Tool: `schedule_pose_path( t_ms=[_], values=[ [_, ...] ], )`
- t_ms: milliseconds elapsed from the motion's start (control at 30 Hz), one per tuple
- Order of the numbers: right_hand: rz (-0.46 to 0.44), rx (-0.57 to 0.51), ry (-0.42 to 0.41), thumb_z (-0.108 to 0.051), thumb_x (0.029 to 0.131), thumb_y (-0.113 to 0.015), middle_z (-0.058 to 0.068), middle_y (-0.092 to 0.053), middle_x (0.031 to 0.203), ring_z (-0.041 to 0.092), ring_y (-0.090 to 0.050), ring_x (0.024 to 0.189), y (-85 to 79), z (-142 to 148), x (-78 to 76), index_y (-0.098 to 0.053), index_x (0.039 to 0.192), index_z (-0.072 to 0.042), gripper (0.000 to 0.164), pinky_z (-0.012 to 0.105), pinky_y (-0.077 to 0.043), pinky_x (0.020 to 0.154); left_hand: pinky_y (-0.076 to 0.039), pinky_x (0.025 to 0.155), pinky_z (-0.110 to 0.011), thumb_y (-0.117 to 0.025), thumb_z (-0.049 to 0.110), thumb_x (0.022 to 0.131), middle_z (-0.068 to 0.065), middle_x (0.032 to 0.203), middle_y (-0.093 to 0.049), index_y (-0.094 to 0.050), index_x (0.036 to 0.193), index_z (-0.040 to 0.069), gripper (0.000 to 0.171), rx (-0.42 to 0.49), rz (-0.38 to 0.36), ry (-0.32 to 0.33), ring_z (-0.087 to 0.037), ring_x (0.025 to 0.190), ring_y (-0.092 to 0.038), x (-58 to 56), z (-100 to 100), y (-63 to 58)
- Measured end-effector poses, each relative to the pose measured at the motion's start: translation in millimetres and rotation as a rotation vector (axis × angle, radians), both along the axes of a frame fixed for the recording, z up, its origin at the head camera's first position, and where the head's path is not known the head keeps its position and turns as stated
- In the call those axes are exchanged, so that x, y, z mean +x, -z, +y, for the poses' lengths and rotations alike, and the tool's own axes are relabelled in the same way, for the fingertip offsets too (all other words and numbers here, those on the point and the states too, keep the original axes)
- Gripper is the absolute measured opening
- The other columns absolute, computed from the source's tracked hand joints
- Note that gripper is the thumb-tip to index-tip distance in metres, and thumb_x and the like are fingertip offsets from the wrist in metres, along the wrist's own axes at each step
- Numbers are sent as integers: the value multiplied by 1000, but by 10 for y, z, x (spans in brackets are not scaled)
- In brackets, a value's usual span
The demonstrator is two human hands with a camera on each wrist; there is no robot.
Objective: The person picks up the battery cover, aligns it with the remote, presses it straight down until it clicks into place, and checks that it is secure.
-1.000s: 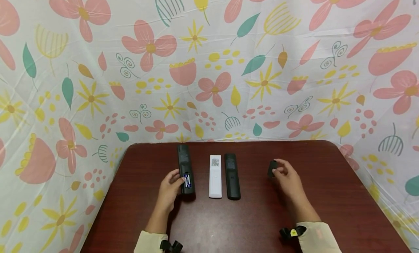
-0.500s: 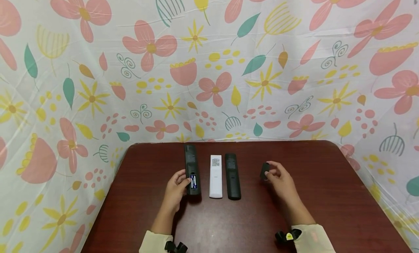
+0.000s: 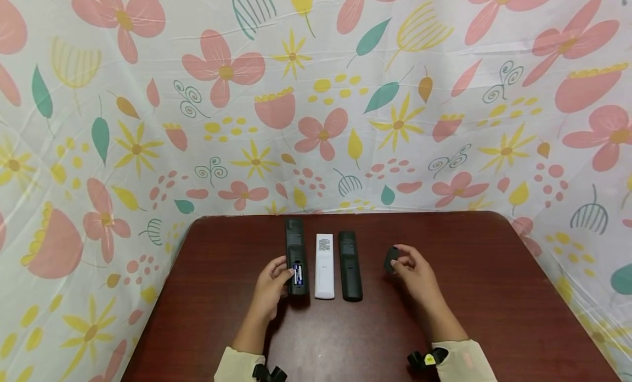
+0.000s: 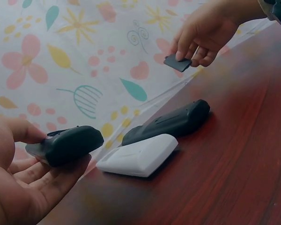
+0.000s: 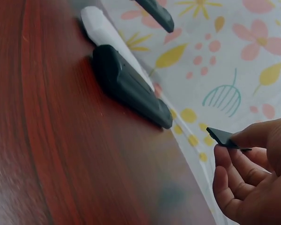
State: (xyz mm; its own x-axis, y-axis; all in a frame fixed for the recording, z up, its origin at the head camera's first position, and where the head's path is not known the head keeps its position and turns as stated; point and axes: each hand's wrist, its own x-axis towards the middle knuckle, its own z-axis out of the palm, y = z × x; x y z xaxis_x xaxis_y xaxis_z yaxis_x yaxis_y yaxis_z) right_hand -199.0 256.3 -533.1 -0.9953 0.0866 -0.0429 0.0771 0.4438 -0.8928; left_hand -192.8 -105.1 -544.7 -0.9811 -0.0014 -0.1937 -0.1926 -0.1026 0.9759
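My left hand point(image 3: 270, 286) grips a black remote control point(image 3: 294, 242) by its lower part, thumb on top beside the open battery compartment. Batteries point(image 3: 298, 274) show inside that compartment. In the left wrist view the held remote point(image 4: 68, 147) is off the table, its end facing the camera. Out to the right, my right hand point(image 3: 417, 275) pinches a small black battery cover point(image 3: 391, 259) between thumb and fingers, raised above the table. The right wrist view shows this cover point(image 5: 220, 137) edge-on, apart from every remote.
Between the hands a white remote point(image 3: 324, 267) and a second black remote point(image 3: 350, 267) lie side by side, backs up, on the dark red wooden table point(image 3: 345, 343). A flowered cloth point(image 3: 316, 96) hangs behind the table's far edge.
The left hand has carried its black remote rightward, closer to the white one. My right hand has moved left with the battery cover. The two lying remotes have stayed put.
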Motion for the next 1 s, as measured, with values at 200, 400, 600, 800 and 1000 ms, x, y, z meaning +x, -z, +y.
schedule_pose_path(
  t_ms=[200, 400, 600, 800, 1000],
  values=[
    [2, -33, -20, -26, 101, -62, 17, -68, 109, 13, -67, 84, 20, -89, 15, -51, 143, -19, 44, 26, -52, 69, -58, 75, -33, -62, 12, 97, -24, 136, -58, -46, 146, 3, 52, 43, 14, 32, -14, 91, -67, 9, 64, 10],
    [16, -81, -38, -23, 100, -65, 17, -67, 107, 14, -67, 84, 20, -181, 21, -52, 142, -17, 45, 27, -55, 71, -59, 74, -35, -61, 10, 97, -22, 133, -61, -46, 145, 2, 52, 83, 21, 39, -16, 89, -70, 17, 133, 15],
    [4, -85, -57, -25, 99, -66, 16, -68, 107, 29, -69, 92, 10, -257, 37, -52, 143, -17, 47, 30, -54, 71, -58, 74, -33, -62, 10, 96, -23, 135, -60, -45, 147, 2, 54, 98, 16, 44, -16, 87, -71, 35, 181, 2],
    [-15, -119, -65, -25, 99, -66, 17, -68, 107, 24, -68, 90, 0, -328, 52, -52, 143, -16, 47, 27, -54, 70, -57, 72, -31, -63, 11, 96, -22, 135, -61, -44, 148, 2, 55, 95, 19, 48, -15, 86, -72, 48, 212, 7],
    [-12, -151, -79, -23, 98, -68, 16, -67, 104, 26, -67, 88, 27, -407, 47, -53, 141, -13, 47, 27, -52, 66, -57, 72, -30, -63, 10, 95, -23, 137, -60, -44, 148, 3, 57, 114, 34, 53, -15, 85, -72, 45, 243, -8]
  ],
)
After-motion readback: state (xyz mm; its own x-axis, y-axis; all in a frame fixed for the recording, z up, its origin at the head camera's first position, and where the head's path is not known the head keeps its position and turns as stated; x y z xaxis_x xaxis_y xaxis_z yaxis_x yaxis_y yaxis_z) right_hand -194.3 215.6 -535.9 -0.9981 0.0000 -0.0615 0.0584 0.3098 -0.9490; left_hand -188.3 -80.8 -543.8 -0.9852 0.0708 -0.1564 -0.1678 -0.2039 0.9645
